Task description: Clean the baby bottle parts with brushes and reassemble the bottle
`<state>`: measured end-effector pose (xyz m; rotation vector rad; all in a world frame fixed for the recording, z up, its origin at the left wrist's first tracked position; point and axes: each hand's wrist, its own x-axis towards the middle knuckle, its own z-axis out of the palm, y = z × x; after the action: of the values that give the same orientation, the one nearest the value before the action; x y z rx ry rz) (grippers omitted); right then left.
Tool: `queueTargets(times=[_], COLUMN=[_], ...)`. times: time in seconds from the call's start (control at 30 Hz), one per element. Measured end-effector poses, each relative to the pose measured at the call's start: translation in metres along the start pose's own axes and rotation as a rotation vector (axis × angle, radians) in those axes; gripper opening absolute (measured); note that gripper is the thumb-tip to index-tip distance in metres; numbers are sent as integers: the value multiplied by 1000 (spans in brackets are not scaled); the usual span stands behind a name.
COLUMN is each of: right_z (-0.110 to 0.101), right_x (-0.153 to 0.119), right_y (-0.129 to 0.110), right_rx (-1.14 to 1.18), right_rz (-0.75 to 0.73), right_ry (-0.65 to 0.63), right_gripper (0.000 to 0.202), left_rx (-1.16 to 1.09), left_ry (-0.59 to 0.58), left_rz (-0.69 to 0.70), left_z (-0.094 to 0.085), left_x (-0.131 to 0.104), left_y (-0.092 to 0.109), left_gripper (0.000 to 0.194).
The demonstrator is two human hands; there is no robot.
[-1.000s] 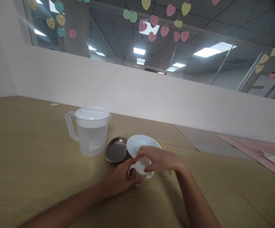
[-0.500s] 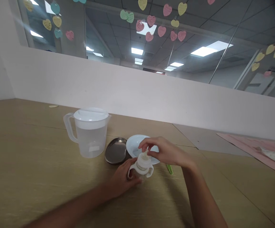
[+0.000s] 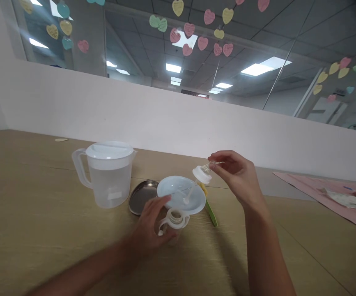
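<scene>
My left hand curls around the left side of a clear baby bottle with a white two-handled collar. Its thumb lies in front, and its index finger reaches past the open mouth. Higher up, my right hand pinches the clear nipple of a white bottle cap. A thin straw with a weighted end hangs from the cap over a light blue bowl. Behind the bowl's right edge lies a green-handled brush with a yellow head.
A lidded plastic pitcher with clear liquid stands at the left. Between it and the bowl sits a metal kidney tray. A pink cloth with a packet lies at the right. A white wall and window panel close off the table's back.
My right hand has lifted the cap and straw off the bottle, up and to the right. The bottle's mouth now shows open. My left index finger has stretched out.
</scene>
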<state>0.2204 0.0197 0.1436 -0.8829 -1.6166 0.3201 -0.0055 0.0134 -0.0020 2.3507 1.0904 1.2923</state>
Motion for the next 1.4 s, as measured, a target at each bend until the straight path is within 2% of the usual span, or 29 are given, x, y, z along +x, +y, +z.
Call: queueTargets(times=[0.07, 0.1, 0.13, 0.23, 0.3, 0.37, 0.43, 0.53, 0.6, 0.77, 0.87, 1.0, 1.03, 1.1, 1.27, 1.33, 1.4], right_z=[1, 2, 4, 8, 8, 6, 1, -6, -7, 6, 13, 18, 19, 21, 28, 32, 36], right_x=[3, 4, 4, 4, 3, 3, 5, 9, 10, 9, 8, 8, 8, 7, 5, 3, 0], right_y=[5, 7, 8, 7, 5, 6, 11, 19, 23, 18, 16, 19, 20, 21, 17, 13, 8], right_rx=[24, 35, 43, 40, 27, 15, 3, -46, -78, -93, -134, -131, -131, -143, -179, -153, -118], right_rz=[13, 16, 15, 19, 23, 5, -47, -106, -92, -77, -87, -77, -73, -59, -7, -11, -31], right_ry=[20, 22, 24, 3, -61, -78, 47, 343, 417, 329, 293, 248, 239, 217, 87, 32, -24], right_gripper=[17, 17, 16, 15, 13, 12, 10, 7, 6, 6, 6, 6, 6, 6, 9, 10, 9], left_rx=[-27, -44, -57, -111, -120, -115, -110, -60, 56, 446, 521, 373, 326, 224, -114, -200, -240], left_ry=[113, 113, 77, -59, -136, -150, -113, -98, -130, -246, -345, -430, -419, -353, -170, -157, -183], left_rz=[-2, -6, -9, 8, 39, 45, 22, 7, 37, 199, 200, 81, 48, -21, -156, -117, -52], left_z=[-11, -15, -18, -20, -17, -14, -14, -14, -11, 5, 12, 16, 15, 11, -13, -23, -30], left_x=[22, 36, 49, 85, 98, 104, 105, 105, 106, 107, 105, 98, 97, 96, 102, 103, 103], left_y=[13, 22, 31, 53, 59, 57, 49, 34, 26, 12, 4, -5, -5, -1, 31, 46, 56], left_gripper=[58, 46, 34, 28, 25, 24, 24, 28, 30, 28, 29, 21, 20, 31, 72, 71, 56])
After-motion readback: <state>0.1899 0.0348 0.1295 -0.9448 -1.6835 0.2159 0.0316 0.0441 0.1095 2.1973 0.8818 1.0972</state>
